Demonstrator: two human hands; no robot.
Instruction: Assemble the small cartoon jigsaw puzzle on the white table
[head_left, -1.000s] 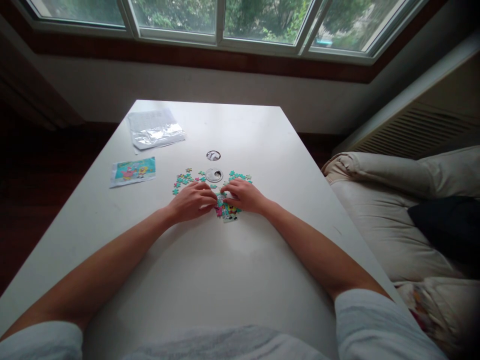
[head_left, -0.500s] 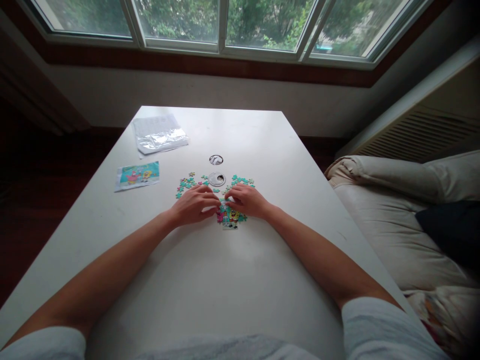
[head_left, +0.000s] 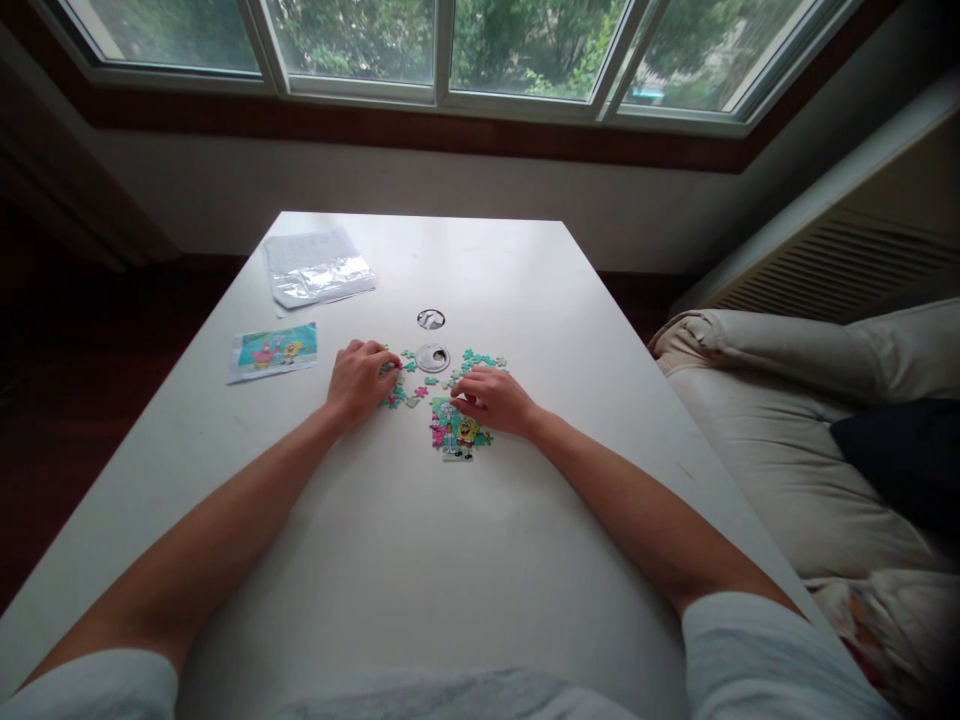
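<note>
My left hand [head_left: 361,382] is over the left group of loose jigsaw pieces [head_left: 394,394], fingers bent and tips together at a small pinkish puzzle piece [head_left: 398,366]. The palm hides part of that group. A partly joined jigsaw puzzle [head_left: 454,432] with cartoon figures, one yellow and one pink, lies flat in front of me. At its upper right edge is my right hand [head_left: 491,398], fingers curled and tips close together. Whatever those fingers hold is too small to tell. Behind this hand lie more turquoise pieces [head_left: 484,358].
A round, shiny lid-like disc [head_left: 433,358] and a round hole-like fitting [head_left: 431,319] are beyond the pieces on the white table [head_left: 420,580]. To the left are a cartoon picture sheet [head_left: 274,352] and a clear plastic bag with paper [head_left: 319,268]. A sofa [head_left: 772,450] stands right.
My left hand has moved left and away from the joined puzzle to the loose pieces, uncovering the puzzle's left side. My right hand has stayed nearly still at the puzzle's upper edge.
</note>
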